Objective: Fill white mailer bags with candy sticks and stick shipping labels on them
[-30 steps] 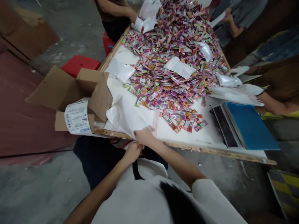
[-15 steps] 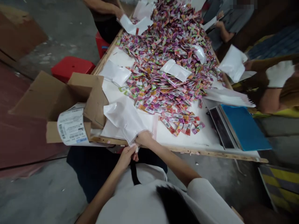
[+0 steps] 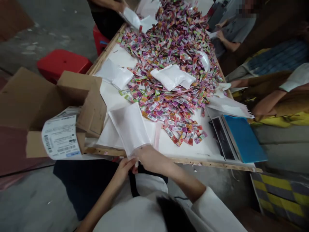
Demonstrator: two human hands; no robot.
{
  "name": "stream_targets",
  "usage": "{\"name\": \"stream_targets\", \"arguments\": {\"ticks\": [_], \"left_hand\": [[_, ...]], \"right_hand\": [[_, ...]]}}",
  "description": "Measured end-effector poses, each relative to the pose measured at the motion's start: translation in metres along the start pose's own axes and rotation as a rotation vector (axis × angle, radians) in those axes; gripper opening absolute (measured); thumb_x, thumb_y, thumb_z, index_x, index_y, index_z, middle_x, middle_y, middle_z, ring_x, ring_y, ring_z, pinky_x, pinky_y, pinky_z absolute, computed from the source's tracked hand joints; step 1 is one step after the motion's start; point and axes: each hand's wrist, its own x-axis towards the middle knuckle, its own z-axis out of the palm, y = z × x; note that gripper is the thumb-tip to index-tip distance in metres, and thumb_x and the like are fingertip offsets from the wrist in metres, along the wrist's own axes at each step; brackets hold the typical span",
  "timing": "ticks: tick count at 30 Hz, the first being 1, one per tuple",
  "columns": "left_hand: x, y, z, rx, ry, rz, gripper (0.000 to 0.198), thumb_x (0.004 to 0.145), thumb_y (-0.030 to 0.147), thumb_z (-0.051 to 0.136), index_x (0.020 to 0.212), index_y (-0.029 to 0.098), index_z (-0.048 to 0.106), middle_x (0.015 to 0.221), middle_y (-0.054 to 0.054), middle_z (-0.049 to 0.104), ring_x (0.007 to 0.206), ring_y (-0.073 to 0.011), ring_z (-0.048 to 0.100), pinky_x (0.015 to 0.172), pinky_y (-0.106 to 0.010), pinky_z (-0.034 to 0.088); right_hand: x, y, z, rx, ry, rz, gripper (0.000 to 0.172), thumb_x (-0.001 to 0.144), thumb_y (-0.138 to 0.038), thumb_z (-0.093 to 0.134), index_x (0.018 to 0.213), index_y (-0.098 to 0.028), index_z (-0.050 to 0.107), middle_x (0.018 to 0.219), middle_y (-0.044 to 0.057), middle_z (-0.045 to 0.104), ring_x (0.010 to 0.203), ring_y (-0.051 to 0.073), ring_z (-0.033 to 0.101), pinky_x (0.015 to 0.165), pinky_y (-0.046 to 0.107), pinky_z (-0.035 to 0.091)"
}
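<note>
A white plastic pouch (image 3: 131, 127) slants over the near edge of the table, its lower end between my hands. My left hand (image 3: 125, 168) is closed, pinching that lower end at the table's edge. My right hand (image 3: 147, 157) wraps round the pouch's near right corner; its fingertips are partly hidden. Beneath the pouch lie flat white bags (image 3: 109, 135). To the right, small colourful sachets (image 3: 180, 129) spread towards me from a large heap.
An open cardboard box (image 3: 90, 112) with a printed label sheet (image 3: 61, 137) stands left. Filled white pouches (image 3: 166, 77) lie on the heap. At right are a blue-topped scale (image 3: 243, 138) and a bag stack (image 3: 229, 106). Co-workers flank the table; a red stool (image 3: 64, 64) stands left.
The view has shifted slightly. My pouch looks flatter and straighter, still in both hands. The white pouch near the gloved co-worker has left that spot; another now overlaps the pouch on the heap.
</note>
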Motion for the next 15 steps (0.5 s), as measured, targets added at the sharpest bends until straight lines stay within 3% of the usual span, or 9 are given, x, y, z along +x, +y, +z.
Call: {"name": "stream_targets", "arguments": {"ticks": [2,3,5,7,10,12,15], "left_hand": [[-0.003,0.001,-0.003,0.047,-0.007,0.002,0.050,0.078,0.059,0.052,0.048,0.020,0.058,0.047,-0.004,0.058,0.051,-0.0164,0.054,0.061,-0.030,0.043],[-0.005,0.003,-0.003,0.076,-0.011,0.006,0.047,0.078,0.058,0.054,0.051,0.019,0.059,0.048,-0.004,0.059,0.052,-0.0167,0.054,0.061,-0.030,0.043],[-0.008,0.008,-0.003,0.127,-0.015,0.011,0.041,0.075,0.056,0.057,0.056,0.019,0.060,0.050,-0.003,0.059,0.053,-0.0173,0.055,0.059,-0.030,0.043],[-0.009,0.013,-0.003,0.150,-0.015,0.007,0.039,0.072,0.056,0.061,0.060,0.020,0.057,0.050,-0.001,0.058,0.052,-0.0169,0.055,0.055,-0.029,0.042],[-0.009,0.016,-0.004,0.132,0.028,0.001,0.042,0.072,0.062,0.060,0.066,0.021,0.054,0.049,0.002,0.055,0.047,-0.0156,0.053,0.051,-0.028,0.042],[-0.009,0.015,-0.004,0.116,0.081,0.005,0.044,0.072,0.064,0.060,0.070,0.020,0.054,0.048,0.003,0.053,0.045,-0.0154,0.052,0.049,-0.028,0.042],[-0.008,0.012,-0.005,0.138,0.146,0.025,0.043,0.074,0.062,0.060,0.072,0.020,0.056,0.048,0.003,0.054,0.045,-0.0153,0.053,0.049,-0.028,0.043]], "right_hand": [[0.006,0.009,-0.029,0.044,-0.121,-0.116,0.017,0.083,-0.016,0.066,0.094,-0.026,0.075,0.088,-0.001,0.071,0.084,0.014,0.065,0.077,0.022,0.051],[0.017,0.016,-0.041,0.029,-0.110,-0.126,0.023,0.087,-0.014,0.057,0.098,-0.025,0.074,0.090,0.000,0.071,0.085,0.014,0.065,0.079,0.023,0.050],[0.052,0.035,-0.055,-0.089,0.048,-0.038,0.038,0.092,-0.008,0.041,0.112,-0.020,0.071,0.099,0.005,0.069,0.090,0.017,0.063,0.082,0.027,0.048],[0.095,0.055,-0.054,-0.243,0.154,0.034,0.047,0.090,-0.003,0.037,0.126,-0.017,0.064,0.114,0.011,0.063,0.099,0.018,0.060,0.085,0.028,0.046],[0.148,0.077,-0.041,-0.437,0.151,0.085,0.045,0.093,-0.006,0.039,0.131,-0.018,0.061,0.126,0.016,0.052,0.111,0.023,0.052,0.089,0.031,0.044],[0.161,0.083,-0.038,-0.545,0.185,0.138,0.037,0.096,-0.013,0.040,0.121,-0.016,0.066,0.125,0.018,0.050,0.114,0.027,0.048,0.091,0.036,0.043],[0.139,0.085,-0.056,-0.585,0.341,0.160,0.030,0.094,-0.013,0.042,0.106,-0.014,0.070,0.123,0.019,0.053,0.114,0.030,0.046,0.092,0.040,0.042]]}}
